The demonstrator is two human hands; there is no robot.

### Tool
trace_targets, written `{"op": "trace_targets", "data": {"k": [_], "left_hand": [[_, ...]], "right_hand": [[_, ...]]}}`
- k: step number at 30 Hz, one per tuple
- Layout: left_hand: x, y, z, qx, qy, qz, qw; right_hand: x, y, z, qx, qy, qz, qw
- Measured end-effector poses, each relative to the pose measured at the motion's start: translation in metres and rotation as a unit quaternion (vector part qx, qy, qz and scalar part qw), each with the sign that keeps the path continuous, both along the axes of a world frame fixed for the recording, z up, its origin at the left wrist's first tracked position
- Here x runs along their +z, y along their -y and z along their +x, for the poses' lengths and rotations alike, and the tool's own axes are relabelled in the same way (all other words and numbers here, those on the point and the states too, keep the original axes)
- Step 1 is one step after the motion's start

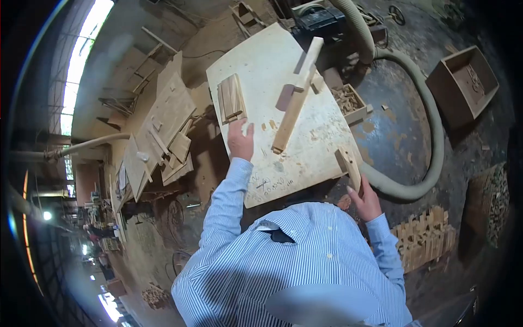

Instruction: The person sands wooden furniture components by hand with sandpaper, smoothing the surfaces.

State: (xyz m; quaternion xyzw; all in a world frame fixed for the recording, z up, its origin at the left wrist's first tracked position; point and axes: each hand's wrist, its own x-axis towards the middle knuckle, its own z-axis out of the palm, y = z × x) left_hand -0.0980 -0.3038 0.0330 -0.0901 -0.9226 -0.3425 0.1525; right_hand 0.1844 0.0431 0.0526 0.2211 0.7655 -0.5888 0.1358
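On the left part of the pale work board (261,60) lies a stack of wooden strips (231,97). My left hand (241,140) is at the near end of this stack, its thumb and fingers apart and nothing seen between them. At the board's right near corner, my right hand (366,199) holds a small curved wooden piece (353,170), thumb on one side and fingers on the other. A long wooden bar assembly (294,114) lies diagonally across the board, with a dark reddish block (285,97) beside it.
A box of wood offcuts (357,115) stands at the board's right edge. Beyond it a thick grey hose (436,125) curves over the floor. A large open box (444,90) is at far right, stacked wood pieces (427,237) at lower right, and boards (163,125) at left.
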Motion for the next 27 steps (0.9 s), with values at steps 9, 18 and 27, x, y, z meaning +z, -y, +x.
{"op": "trace_targets", "data": {"k": [9,18,27], "left_hand": [[-0.059,0.066,-0.146,0.199,0.051,-0.186,0.961],[-0.096,0.109,-0.166,0.243,0.145,-0.037,0.958],[-0.135,0.145,-0.173,0.202,0.09,-0.124,0.967]], "right_hand": [[-0.038,0.026,-0.01,-0.009,-0.024,0.268,0.963],[-0.036,0.03,-0.013,-0.018,0.017,0.266,0.964],[-0.042,0.029,-0.012,-0.02,0.043,0.267,0.962]]}}
